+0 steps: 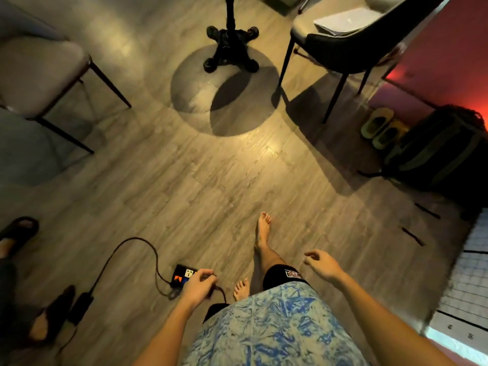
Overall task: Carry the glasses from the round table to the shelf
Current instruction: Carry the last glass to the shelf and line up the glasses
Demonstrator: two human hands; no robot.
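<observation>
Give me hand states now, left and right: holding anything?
Left hand: loosely curled, nothing visibly held; the power strip lies on the floor beyond it.
Right hand: open, empty, fingers relaxed.

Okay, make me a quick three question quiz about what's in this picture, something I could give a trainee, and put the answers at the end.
1. True or false: either hand is carrying a glass.
2. What lies on the seat of the dark chair at upper right? A) a laptop B) a plate C) a shoe
3. Fill in: the pair of green slippers sits beside a dark ____.

Key
1. False: the left hand is loosely curled and the right hand is open, both without a glass.
2. A, the laptop.
3. Backpack.
</observation>
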